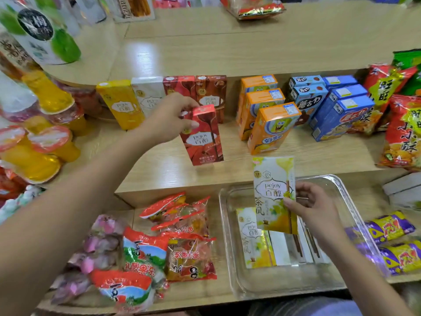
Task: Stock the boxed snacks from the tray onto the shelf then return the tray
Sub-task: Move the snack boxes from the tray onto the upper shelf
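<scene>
My left hand (169, 118) grips the top of a red Pejoy box (202, 137), which stands upright on the middle wooden shelf (307, 160) in front of a row of yellow, white, red and brown Pejoy boxes (159, 96). My right hand (315, 205) holds a pale yellow Pejoy box (274, 192) upright above the clear plastic tray (250, 283). The tray rests on the lower shelf and holds several more boxes lying flat (280, 245).
Orange boxes (266, 119) and blue boxes (335, 103) stand right of the Pejoy row, with red snack bags (401, 131) beyond. Jelly cups (36, 144) crowd the left. Candy bags (145, 254) lie left of the tray, purple-yellow packs (391, 242) to its right.
</scene>
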### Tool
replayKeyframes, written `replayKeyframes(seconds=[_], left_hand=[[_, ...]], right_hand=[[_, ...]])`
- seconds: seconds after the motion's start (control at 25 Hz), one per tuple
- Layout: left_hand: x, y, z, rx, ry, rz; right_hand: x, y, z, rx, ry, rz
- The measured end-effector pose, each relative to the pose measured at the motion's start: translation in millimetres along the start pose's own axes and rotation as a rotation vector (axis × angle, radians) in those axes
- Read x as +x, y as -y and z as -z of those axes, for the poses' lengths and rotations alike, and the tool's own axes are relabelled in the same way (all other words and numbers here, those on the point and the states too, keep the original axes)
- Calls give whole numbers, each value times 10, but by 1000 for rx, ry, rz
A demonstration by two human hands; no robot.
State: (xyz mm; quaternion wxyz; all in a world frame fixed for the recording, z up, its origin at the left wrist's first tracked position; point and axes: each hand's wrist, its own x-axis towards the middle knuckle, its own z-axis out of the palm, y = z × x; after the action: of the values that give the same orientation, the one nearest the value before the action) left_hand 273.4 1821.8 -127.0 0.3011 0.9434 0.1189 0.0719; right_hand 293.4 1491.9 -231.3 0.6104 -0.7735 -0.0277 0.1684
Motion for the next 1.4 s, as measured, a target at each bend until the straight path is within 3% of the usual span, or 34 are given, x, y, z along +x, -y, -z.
replayKeyframes(seconds=[0.2, 0.36, 0.64, 1.0, 1.4], left_hand=[[580, 440, 149, 133, -160, 32], [890, 638, 90, 219, -181, 27], [974, 761, 47, 392, -250, -126], [929, 881, 17, 237, -369, -75], [889, 1008, -102, 359, -399, -167]], right_hand=[[35, 12, -272, -11, 62, 27], [141, 12, -421, 8, 70, 36], [232, 28, -519, 17, 50, 34], [272, 74, -619, 79, 65, 65], [342, 94, -720, 101, 107, 65]])
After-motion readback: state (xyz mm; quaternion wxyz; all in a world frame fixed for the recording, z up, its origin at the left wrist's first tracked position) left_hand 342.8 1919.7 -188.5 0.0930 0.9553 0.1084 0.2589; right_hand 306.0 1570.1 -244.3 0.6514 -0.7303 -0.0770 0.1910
